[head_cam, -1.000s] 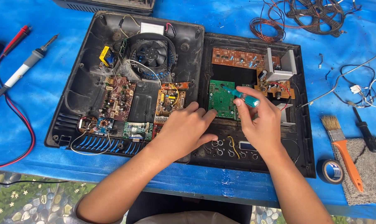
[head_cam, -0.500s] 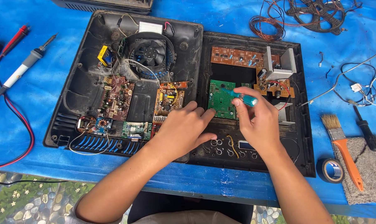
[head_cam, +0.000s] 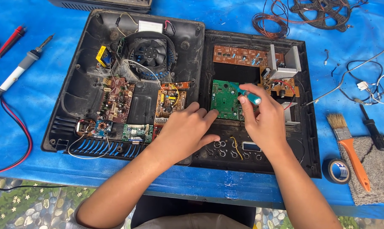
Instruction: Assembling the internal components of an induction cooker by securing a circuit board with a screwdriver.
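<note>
An opened black appliance casing (head_cam: 77,91) lies on the blue-covered table, with a round fan (head_cam: 150,51) and several brown circuit boards inside. My right hand (head_cam: 264,121) is shut on a small teal-handled screwdriver (head_cam: 248,95), its tip down on the green circuit board (head_cam: 224,99). My left hand (head_cam: 185,131) rests on the casing just left of that green board, fingertips touching the board's lower left edge, holding nothing.
A soldering iron (head_cam: 20,70) and red and black leads (head_cam: 9,42) lie at the left. At the right are a paintbrush with an orange handle (head_cam: 349,146), a roll of tape (head_cam: 339,170), a grey cloth (head_cam: 376,169), a black tool (head_cam: 373,125) and loose wires (head_cam: 365,85). Tangled wire (head_cam: 310,10) lies at the top.
Both hands have stayed on the green board; the screwdriver and right hand have shifted only slightly.
</note>
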